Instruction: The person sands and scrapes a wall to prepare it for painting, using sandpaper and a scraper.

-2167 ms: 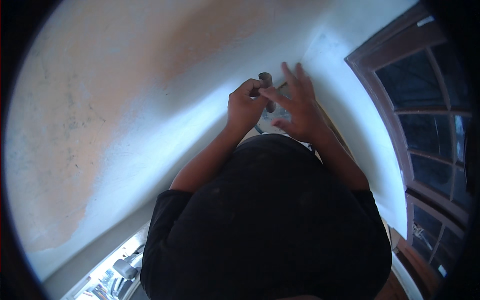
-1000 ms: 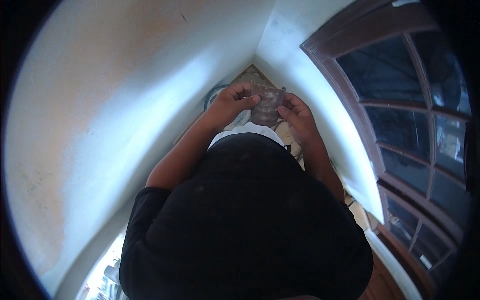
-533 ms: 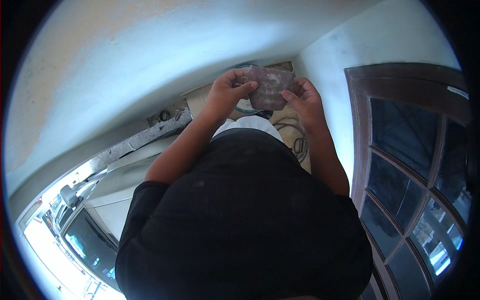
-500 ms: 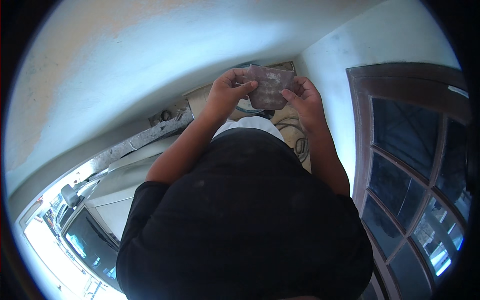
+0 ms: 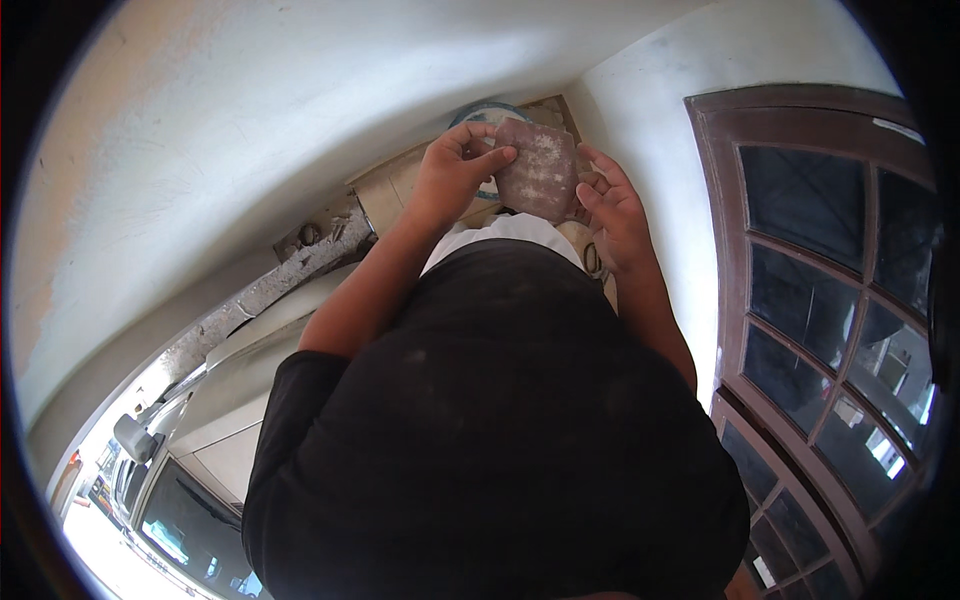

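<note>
One round container (image 5: pixel 490 110), pale blue at the rim, sits at the top centre of the frame, behind the hands. Most of it is hidden; its contents cannot be made out.

A reddish-brown sheet of sandpaper (image 5: pixel 538 168), dusted white and roughly square, is held up in the upper centre of the frame, in front of the container and above the tan tiled floor (image 5: pixel 385 195).

Left hand (image 5: pixel 450 180): closed on the left edge of the sheet, thumb across its face, fingers curled behind. The forearm rises from the lower centre, bent at the elbow.

Right hand (image 5: pixel 612 205): fingers spread and slightly curved, tips at the sheet's right edge; it appears to touch rather than grip, though the contact is not clearly shown. Forearm runs down the right of the black shirt (image 5: pixel 490 430).

Surroundings: a white plastered wall (image 5: pixel 230 130) fills the upper left; a dark brown window frame (image 5: pixel 820 300) with glass panes occupies the right side. A coil of cable (image 5: pixel 592 258) lies on the floor under the right wrist.
</note>
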Motion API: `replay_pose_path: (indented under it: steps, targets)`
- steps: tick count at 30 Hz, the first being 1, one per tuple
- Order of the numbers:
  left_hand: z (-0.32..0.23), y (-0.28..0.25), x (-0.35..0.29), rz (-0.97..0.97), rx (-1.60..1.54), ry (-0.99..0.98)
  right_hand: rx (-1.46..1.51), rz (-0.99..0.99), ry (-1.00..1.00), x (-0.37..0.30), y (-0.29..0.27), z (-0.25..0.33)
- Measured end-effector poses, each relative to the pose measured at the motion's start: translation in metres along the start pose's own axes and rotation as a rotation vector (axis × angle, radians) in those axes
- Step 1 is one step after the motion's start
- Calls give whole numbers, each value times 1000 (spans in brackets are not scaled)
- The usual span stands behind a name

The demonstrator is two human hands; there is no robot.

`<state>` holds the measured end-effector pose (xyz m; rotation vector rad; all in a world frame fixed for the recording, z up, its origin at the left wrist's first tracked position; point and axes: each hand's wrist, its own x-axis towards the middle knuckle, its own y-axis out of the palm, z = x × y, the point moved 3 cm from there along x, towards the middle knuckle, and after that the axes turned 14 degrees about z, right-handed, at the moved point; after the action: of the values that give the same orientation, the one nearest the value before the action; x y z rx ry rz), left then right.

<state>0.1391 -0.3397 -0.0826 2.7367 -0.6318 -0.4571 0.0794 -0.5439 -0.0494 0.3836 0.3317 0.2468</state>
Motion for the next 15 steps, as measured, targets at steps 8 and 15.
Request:
replay_pose_path:
  steps: [8, 15]
  targets:
    - [3, -14, -21, 30, 18, 74, -44, 31, -8, -15, 37, -7]
    - [-1, -22, -34, -49, 23, 147, -90, 148, 7, -10, 49, -3]
